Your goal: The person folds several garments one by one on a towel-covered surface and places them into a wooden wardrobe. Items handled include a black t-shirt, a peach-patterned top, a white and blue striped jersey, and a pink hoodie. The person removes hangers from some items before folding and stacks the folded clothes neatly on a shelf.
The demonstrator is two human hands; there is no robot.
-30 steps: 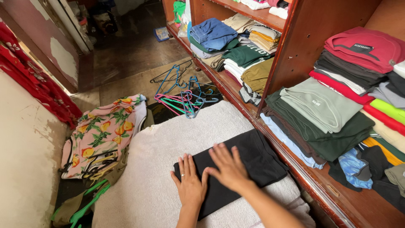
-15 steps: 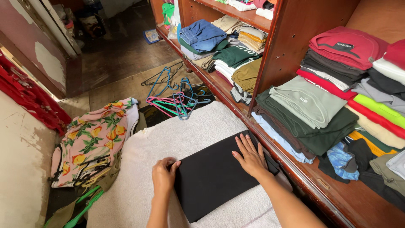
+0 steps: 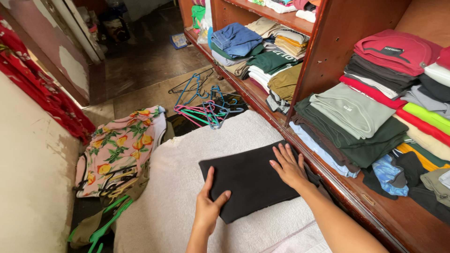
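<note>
**Two hands on a folded black garment beside an open wardrobe**

The wooden wardrobe (image 3: 328,51) filled the right side of the view, its shelves packed with folded clothes: a red-topped stack (image 3: 398,51) at the upper right, a grey-green and dark green stack (image 3: 351,122) on the lower shelf, and a stack topped by blue denim (image 3: 236,40) farther back. A white towel (image 3: 173,187) lay spread over the floor along the wardrobe's lower edge, apparently as a clean, flat working surface. On the towel's right half, close to the shelf edge, lay the black garment (image 3: 248,175), folded into a compact rectangle and resting flat.

Off the towel's left edge lay a pink floral garment (image 3: 117,150), with green hangers (image 3: 105,220) below it near the towel's near-left corner. A tangle of coloured hangers (image 3: 204,105) sat on the floor just past the towel's far edge.

The left hand (image 3: 208,206) gripped the garment's near-left corner, thumb on top and fingers tucked beneath the edge, a partly closed pinch that appeared to keep the layers together. The right hand (image 3: 290,168) rested open and flat on the garment's right end, fingers spread and holding nothing, seemingly pressing the fold down so it lay smooth.
</note>
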